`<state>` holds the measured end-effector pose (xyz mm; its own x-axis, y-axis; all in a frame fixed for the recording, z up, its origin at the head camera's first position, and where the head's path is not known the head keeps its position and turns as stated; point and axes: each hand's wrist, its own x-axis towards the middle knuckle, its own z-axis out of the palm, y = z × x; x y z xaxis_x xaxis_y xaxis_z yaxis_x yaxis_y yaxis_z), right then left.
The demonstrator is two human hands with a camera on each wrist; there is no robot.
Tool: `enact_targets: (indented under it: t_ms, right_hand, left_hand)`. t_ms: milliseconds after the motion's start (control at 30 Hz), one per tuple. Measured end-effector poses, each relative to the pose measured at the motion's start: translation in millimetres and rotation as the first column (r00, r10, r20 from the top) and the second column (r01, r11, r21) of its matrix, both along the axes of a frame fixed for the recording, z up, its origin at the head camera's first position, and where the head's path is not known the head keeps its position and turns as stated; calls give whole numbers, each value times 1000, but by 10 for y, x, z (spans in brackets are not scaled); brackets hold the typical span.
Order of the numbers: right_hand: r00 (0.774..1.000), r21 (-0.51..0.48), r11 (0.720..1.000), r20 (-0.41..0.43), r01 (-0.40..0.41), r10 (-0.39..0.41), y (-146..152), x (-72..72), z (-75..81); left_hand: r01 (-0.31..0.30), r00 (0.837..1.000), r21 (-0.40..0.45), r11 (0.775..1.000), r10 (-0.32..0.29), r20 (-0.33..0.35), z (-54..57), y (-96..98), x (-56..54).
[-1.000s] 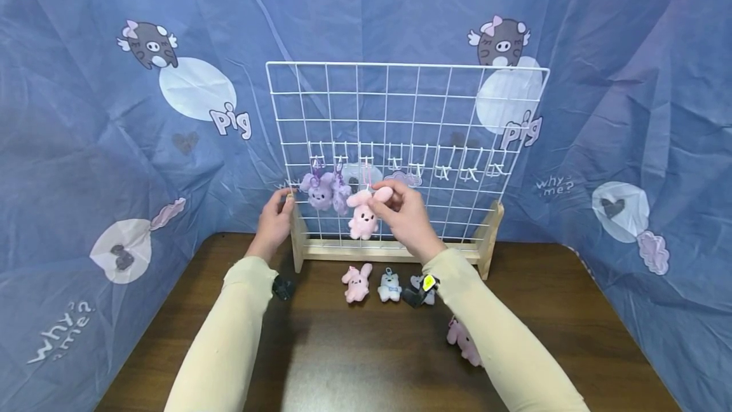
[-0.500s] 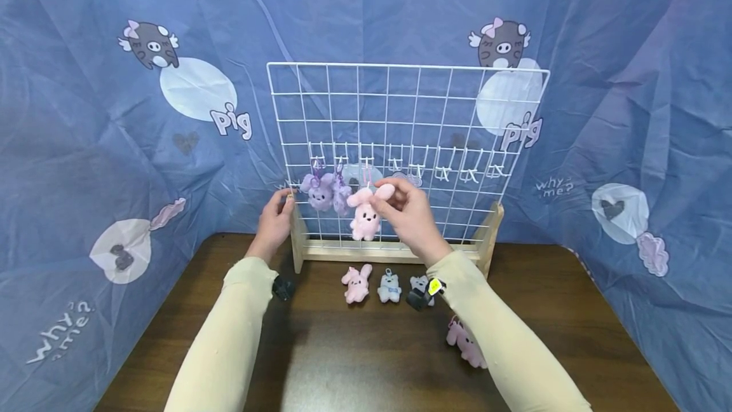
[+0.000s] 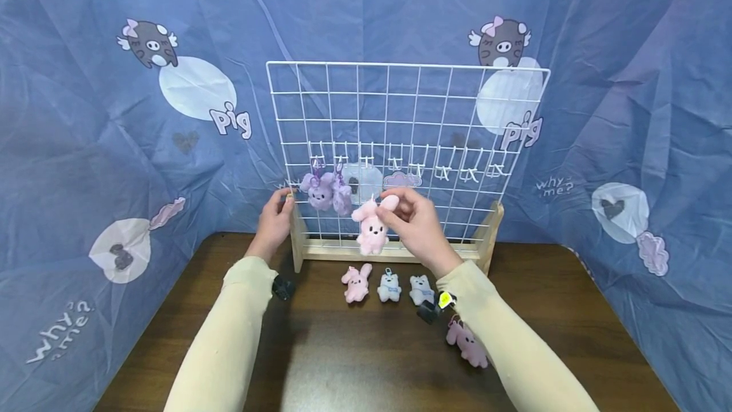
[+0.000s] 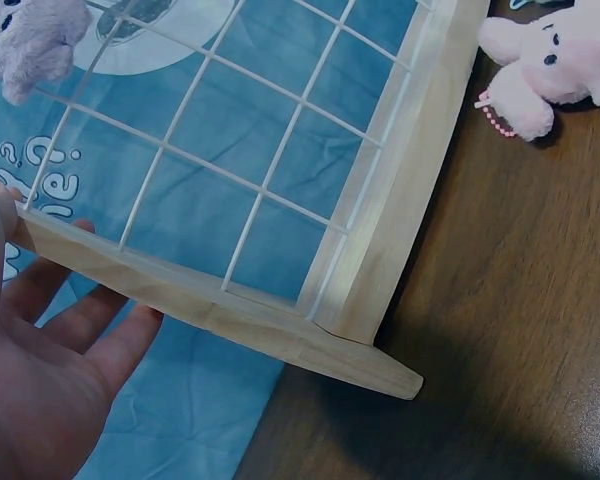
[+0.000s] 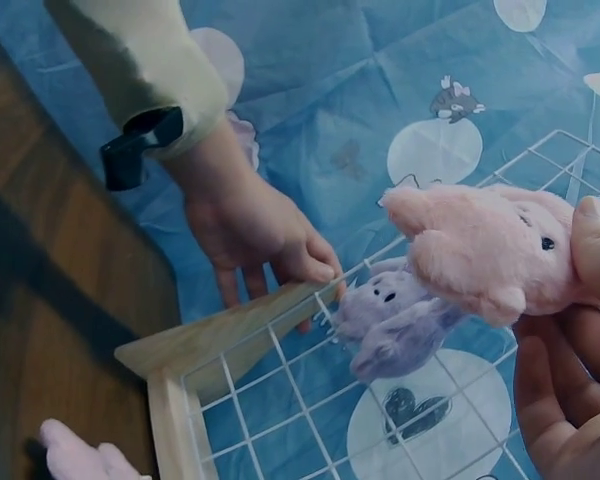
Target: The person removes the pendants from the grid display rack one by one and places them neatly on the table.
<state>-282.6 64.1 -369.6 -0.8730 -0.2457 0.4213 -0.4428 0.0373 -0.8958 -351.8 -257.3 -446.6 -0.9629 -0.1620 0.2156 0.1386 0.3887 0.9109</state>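
A pink bunny plush keychain point(image 3: 373, 234) is pinched by its ear in my right hand point(image 3: 420, 224), in front of the wire grid rack point(image 3: 400, 124) and below its hooks. In the right wrist view the thumb presses on the pink bunny plush point(image 5: 490, 250), with fingers under it. My left hand point(image 3: 274, 221) grips the rack's left wooden post point(image 4: 210, 305), thumb on one side and fingers on the other. Two purple plush keychains, one facing forward point(image 3: 318, 192) and one turned sideways point(image 3: 341, 197), hang from the leftmost hooks.
On the dark wooden table point(image 3: 337, 361) lie a pink bunny plush point(image 3: 357, 283), a pale bear plush point(image 3: 389, 287), another bear plush point(image 3: 420, 289) and a darker pink plush point(image 3: 467, 343) near the right forearm. Several bare hooks point(image 3: 443, 172) line the grid. Blue cloth point(image 3: 366, 11) surrounds the table.
The pink bunny in my right hand has come down and slightly right. Its pink strap, earlier reaching up to the third hook, no longer shows there. My left hand stays put.
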Motion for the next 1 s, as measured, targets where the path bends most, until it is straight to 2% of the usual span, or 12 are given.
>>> enact_targets:
  t_ms: [633,833,1000]
  right_hand:
    - [999,76,997,46,6,-9,300,147,-299]
    - [1000,67,998,20,19,-20,414,168,-393]
    - [999,111,993,0,41,-42,506,180,-472]
  left_hand:
    - [7,1000,6,1000,-7,8,-13,-11,-6]
    - [5,1000,15,1000,-5,7,8,-2,5]
    - [-1,1000,19,1000,1,4,18,8,4]
